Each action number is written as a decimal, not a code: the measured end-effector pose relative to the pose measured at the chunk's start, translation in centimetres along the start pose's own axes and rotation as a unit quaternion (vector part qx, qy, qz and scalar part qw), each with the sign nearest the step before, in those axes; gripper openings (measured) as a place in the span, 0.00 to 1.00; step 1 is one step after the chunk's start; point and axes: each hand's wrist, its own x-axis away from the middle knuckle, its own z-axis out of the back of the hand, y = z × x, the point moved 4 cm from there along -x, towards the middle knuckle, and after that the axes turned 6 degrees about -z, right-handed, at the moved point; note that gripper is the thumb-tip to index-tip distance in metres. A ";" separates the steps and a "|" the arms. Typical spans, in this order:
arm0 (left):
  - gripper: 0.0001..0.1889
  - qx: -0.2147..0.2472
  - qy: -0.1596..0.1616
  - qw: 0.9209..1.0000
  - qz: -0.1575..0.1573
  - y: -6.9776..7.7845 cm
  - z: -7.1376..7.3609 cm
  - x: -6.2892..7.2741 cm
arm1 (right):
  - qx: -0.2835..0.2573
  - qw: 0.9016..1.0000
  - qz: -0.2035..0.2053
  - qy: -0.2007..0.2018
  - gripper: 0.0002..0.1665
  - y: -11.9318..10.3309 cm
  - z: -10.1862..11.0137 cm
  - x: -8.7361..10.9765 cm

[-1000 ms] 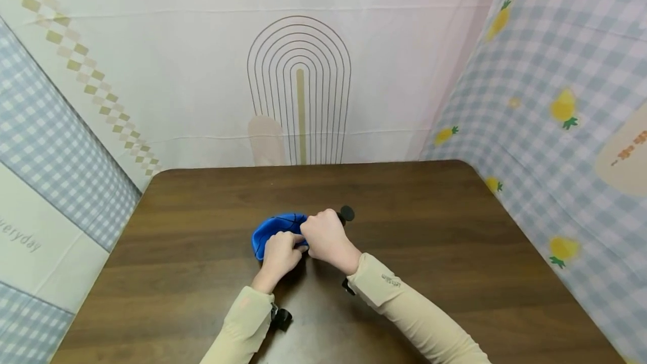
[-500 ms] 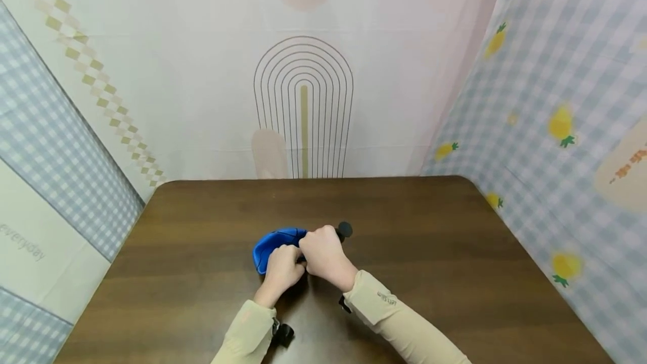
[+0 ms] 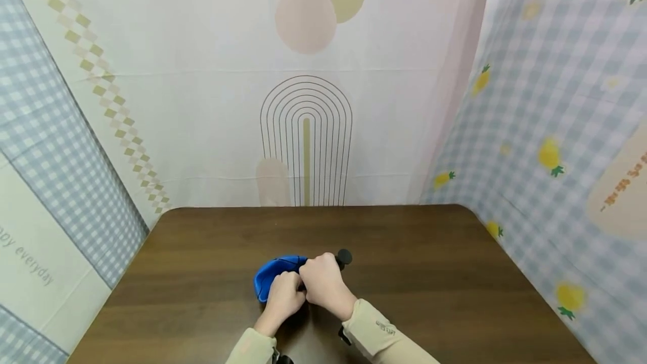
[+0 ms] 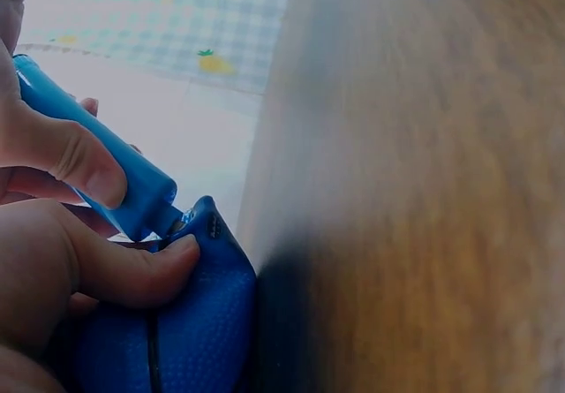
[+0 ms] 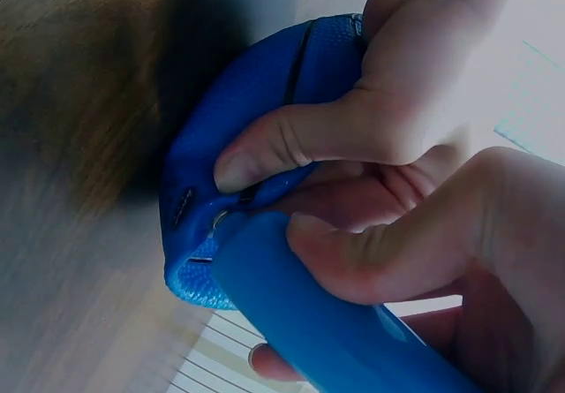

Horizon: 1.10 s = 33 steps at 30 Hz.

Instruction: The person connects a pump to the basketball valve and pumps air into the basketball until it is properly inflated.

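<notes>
A limp, collapsed blue ball (image 3: 267,281) with pebbled skin and black lines lies on the table in the head view. My left hand (image 3: 285,297) pinches its skin, the thumb pressing close to a metal needle that meets the ball (image 5: 265,84). In my right hand (image 3: 324,282) is a blue hand pump (image 5: 309,313), gripped round its barrel. The narrow tip of the pump (image 4: 141,190) points at the ball, joined by the needle. A black round handle end (image 3: 345,257) sticks out past my right hand. How deep the needle sits is hidden.
Both hands work over the middle of a brown wooden table (image 3: 434,280). A white patterned cloth (image 3: 212,128) hangs behind it, and a checked cloth (image 3: 525,212) with pineapples hangs on the right. Black camera straps sit at both wrists.
The head view has tilted upward, so table and hands appear lower. My left fingers have drawn in closer beside the right hand. Ball and pump otherwise hold their places.
</notes>
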 end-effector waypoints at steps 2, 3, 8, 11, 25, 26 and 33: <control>0.25 -0.003 0.009 1.000 0.001 0.0 0.0 0.3 | 0.002 1.000 -0.002 -0.003 0.28 -0.3 0.0 0.1; 0.25 -0.003 0.014 1.000 0.001 0.0 0.0 0.4 | 0.003 1.000 -0.002 -0.004 0.28 -0.4 -0.1 0.1; 0.25 -0.003 0.014 1.000 0.006 0.1 -0.2 0.8 | -0.003 1.000 -0.009 -0.015 0.28 -0.8 -0.3 0.4; 0.24 -0.006 0.016 1.000 0.011 0.1 -0.1 1.0 | -0.013 1.000 -0.020 -0.014 0.29 -1.0 -0.2 0.6; 0.10 -0.035 -0.075 0.996 0.027 0.7 1.2 -1.6 | -0.171 0.985 -0.007 -0.026 0.23 4.8 -1.2 0.0; 0.11 -0.032 -0.078 0.996 0.042 0.7 1.4 -1.5 | -0.188 0.982 -0.005 -0.031 0.23 4.9 -1.0 0.1; 0.16 -0.013 -0.091 0.992 0.083 1.1 1.0 0.1 | -0.227 0.973 -0.032 -0.034 0.10 4.8 0.0 2.2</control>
